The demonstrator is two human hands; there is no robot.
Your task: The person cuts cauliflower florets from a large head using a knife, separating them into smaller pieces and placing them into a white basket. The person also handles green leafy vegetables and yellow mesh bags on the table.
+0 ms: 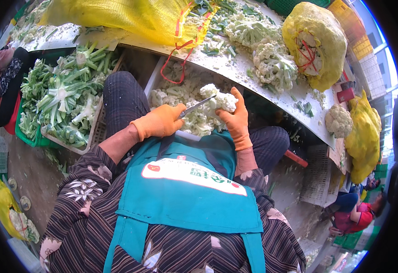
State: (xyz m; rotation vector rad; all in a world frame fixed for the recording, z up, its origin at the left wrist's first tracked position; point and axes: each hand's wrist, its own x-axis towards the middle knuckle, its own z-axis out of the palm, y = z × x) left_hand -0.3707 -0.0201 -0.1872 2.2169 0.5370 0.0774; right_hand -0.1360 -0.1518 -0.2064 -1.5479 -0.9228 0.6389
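My left hand, in an orange knit glove, grips a knife whose blade points up and right. The blade's tip is at a cauliflower piece. My right hand, gloved the same way, holds that piece between thumb and fingers. Below both hands, between my knees, a pale crate holds many cut cauliflower florets. A teal apron bearing writing covers my lap.
A white worktable carries cauliflower heads, leaf scraps and yellow mesh sacks. A red drawstring hangs over the crate. Left stands a basket of stalks and leaves. Another person sits far right.
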